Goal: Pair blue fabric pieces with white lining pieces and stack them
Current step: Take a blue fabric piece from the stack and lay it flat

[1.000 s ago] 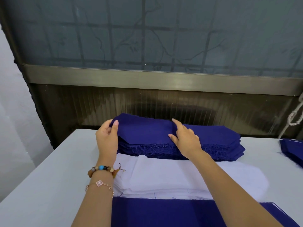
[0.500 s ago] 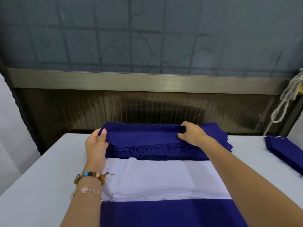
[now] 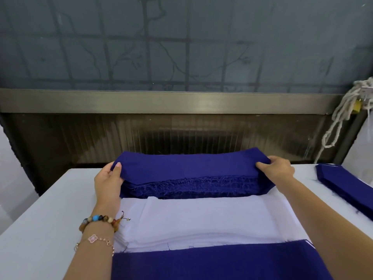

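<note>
A thick pile of blue fabric pieces (image 3: pixel 193 186) with frayed edges lies at the far side of the table. Its top blue piece (image 3: pixel 189 165) is lifted slightly off the pile. My left hand (image 3: pixel 109 182) pinches that piece's left end, thumb on top. At the other end my right hand (image 3: pixel 276 168) grips the same piece. Nearer to me lies a stack of white lining pieces (image 3: pixel 201 219). Closest to me is a blue piece (image 3: pixel 212 263) on the near stack, with white edges showing under it.
The white table (image 3: pixel 44 229) carries another pile of blue pieces (image 3: pixel 347 186) at the right edge. Behind the table runs a dark wall with a metal rail (image 3: pixel 181 103). A white rope and a padlock (image 3: pixel 343 116) hang at the upper right.
My right hand slid from the middle of the top blue piece to its right end and took hold. The piece now stretches between both hands, raised off the pile.
</note>
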### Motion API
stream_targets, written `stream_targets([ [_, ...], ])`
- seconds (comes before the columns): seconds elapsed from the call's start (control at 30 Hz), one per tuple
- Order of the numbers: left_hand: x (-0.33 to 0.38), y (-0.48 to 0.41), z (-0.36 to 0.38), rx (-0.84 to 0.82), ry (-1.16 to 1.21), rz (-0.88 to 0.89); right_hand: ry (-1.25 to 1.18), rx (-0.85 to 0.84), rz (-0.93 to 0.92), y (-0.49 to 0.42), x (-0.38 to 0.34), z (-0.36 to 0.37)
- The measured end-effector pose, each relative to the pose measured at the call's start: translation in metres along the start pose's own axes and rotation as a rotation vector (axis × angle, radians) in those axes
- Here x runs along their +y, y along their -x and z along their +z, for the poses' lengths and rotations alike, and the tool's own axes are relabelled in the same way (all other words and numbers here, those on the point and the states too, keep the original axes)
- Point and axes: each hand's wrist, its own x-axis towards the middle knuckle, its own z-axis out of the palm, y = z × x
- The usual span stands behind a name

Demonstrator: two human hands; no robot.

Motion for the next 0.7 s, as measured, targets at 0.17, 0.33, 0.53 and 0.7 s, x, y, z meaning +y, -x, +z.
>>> stream_targets([
  [0.17,0.005,0.002,0.003,0.027,0.052,-0.050,0.110,0.164,-0.225,0.009,-0.007,0.011],
  [0.33,0.015,0.004,0.002,0.015,0.145,-0.119,-0.312,0.117,-0.358,0.014,-0.006,0.015],
  [0.53,0.026,0.006,0.004,0.037,0.171,-0.178,-0.537,0.071,-0.220,0.021,-0.007,0.005],
  [0.7,0.037,0.010,0.007,0.117,0.077,-0.150,-0.834,-0.080,-0.050,0.037,-0.003,-0.007],
])
